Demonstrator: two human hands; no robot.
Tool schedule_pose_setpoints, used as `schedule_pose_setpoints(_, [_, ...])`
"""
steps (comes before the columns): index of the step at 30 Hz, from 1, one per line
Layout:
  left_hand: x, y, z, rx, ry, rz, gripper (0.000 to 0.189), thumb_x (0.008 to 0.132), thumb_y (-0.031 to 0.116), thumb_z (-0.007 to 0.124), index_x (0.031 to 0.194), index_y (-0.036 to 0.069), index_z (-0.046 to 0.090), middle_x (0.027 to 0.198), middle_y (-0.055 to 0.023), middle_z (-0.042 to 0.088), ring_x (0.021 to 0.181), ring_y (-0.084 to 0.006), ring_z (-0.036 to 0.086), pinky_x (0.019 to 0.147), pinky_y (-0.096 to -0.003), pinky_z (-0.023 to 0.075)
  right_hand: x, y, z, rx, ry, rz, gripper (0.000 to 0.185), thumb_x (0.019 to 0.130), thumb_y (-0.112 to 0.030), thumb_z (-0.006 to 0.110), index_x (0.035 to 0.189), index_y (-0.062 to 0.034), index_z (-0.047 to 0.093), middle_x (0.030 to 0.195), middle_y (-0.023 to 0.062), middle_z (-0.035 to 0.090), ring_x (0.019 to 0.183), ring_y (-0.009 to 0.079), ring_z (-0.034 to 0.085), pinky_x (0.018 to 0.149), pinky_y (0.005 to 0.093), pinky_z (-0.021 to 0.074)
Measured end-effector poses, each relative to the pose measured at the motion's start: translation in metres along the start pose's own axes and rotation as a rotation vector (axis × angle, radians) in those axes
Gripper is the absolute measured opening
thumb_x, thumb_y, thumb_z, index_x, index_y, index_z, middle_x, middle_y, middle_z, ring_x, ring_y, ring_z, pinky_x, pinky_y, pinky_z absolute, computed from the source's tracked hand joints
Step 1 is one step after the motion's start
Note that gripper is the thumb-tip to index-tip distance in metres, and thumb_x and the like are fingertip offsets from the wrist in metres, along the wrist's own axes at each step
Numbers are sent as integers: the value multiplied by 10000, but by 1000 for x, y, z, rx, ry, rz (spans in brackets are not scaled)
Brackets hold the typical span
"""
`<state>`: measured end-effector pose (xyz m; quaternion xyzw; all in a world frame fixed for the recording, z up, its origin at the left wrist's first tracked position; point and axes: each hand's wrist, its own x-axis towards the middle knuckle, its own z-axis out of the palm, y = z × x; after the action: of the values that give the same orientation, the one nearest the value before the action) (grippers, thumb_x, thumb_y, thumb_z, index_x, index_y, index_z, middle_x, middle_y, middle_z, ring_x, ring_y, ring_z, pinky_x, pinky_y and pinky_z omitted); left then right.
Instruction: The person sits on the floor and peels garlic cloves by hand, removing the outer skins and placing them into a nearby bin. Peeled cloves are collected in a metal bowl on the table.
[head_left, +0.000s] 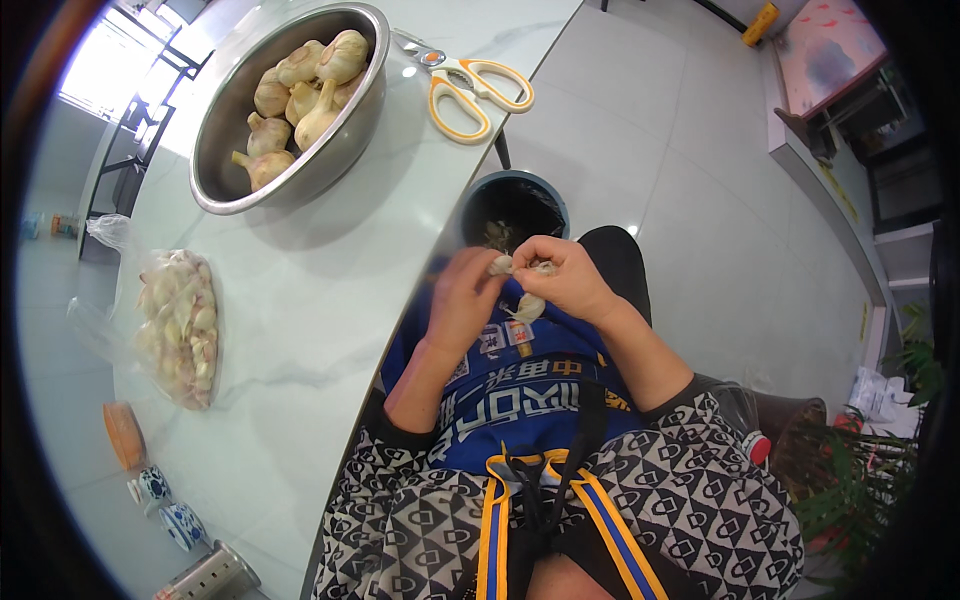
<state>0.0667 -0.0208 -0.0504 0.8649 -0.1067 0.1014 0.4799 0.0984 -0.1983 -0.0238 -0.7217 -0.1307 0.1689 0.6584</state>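
My left hand (466, 294) holds a pale garlic clove (500, 265) between thumb and fingers. Meeting it from the other side, my right hand (568, 279) pinches at the clove's end and keeps more garlic (544, 268) within its curled fingers. Just below the right hand is a garlic piece with loose papery skin (529, 307), over the blue apron (517, 416); whether it hangs or rests there I cannot tell. Beyond both hands a round bin (559, 196) with a black liner contains scraps of garlic skin (496, 234).
On the white marble-patterned table (322, 315) stands a steel bowl (345, 161) of whole garlic bulbs (319, 86). Kitchen scissors (463, 88) lie by the bowl, handles over the edge. A clear plastic bag of garlic cloves (180, 322) and a perforated metal holder (212, 574) are at left.
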Motion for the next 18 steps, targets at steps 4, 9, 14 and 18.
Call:
schedule_pose_setpoints(4, [-3,-1,0,-58,-22,-104,274,758,13,704,1018,4,621,985,-147,615,822,-314,626,707,-358,507,-2,-7,-10,366,-67,91,77,816,-94,629,836,-19,625,791,15,612,726,89,574,676,222,459])
schedule_pose_setpoints(9, [-5,5,-3,-21,-17,-140,285,752,42,730,1012,5,621,957,-143,616,785,-288,627,691,-343,504,0,5,-27,678,-20,122,63,845,-78,594,862,-20,610,762,34,590,681,94,554,636,213,451])
schedule_pose_setpoints(14, [-16,47,-38,-106,-10,-115,303,770,86,744,1031,-2,617,915,-124,610,741,-249,599,656,-321,489,9,47,-39,689,11,151,102,874,-153,575,853,-55,596,765,24,573,677,105,542,595,248,440])
schedule_pose_setpoints(18, [-50,113,-109,-194,10,18,293,787,84,749,1045,12,630,968,-93,623,801,-191,598,682,-300,496,7,94,-37,791,164,476,124,904,-218,563,899,-98,532,744,26,560,570,133,534,472,253,428])
